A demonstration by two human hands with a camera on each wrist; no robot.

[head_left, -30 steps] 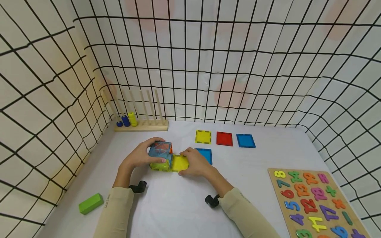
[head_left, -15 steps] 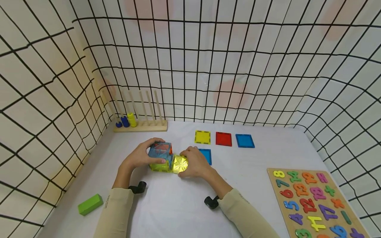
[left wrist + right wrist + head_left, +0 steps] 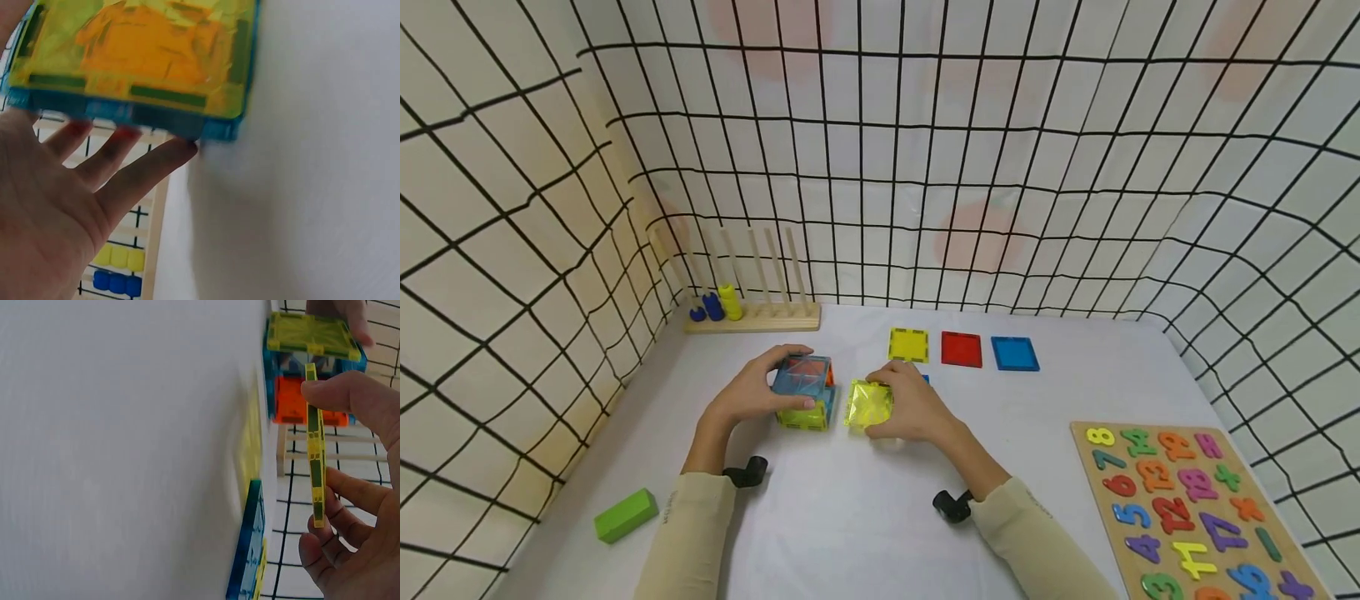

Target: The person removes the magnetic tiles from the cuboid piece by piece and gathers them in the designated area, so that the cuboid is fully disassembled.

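My left hand (image 3: pixel 747 395) grips a box built of magnetic tiles (image 3: pixel 802 377) from its left side, thumb in front and fingers behind. The box has blue, yellow and orange walls. In the left wrist view, fingertips touch its blue edge (image 3: pixel 162 115). My right hand (image 3: pixel 913 405) pinches a yellow magnetic tile (image 3: pixel 867 404) between thumb and fingers, apart from the box and a little above the cloth. Seen edge-on in the right wrist view, this tile (image 3: pixel 315 450) casts a yellow glow on the cloth. Behind the right hand, a blue tile (image 3: pixel 926 379) is mostly hidden.
Flat at the back lie a yellow tile (image 3: pixel 908 344), a red tile (image 3: pixel 961 349) and a blue tile (image 3: pixel 1015 354). A wooden peg rack (image 3: pixel 775 317) stands back left. A green block (image 3: pixel 626 516) lies front left, a number board (image 3: pixel 1093 483) front right. Black grid mesh surrounds the table.
The right hand has drawn the yellow tile away from the box, to the right and upward, and it now covers most of the near blue tile. The left hand stays at the box.
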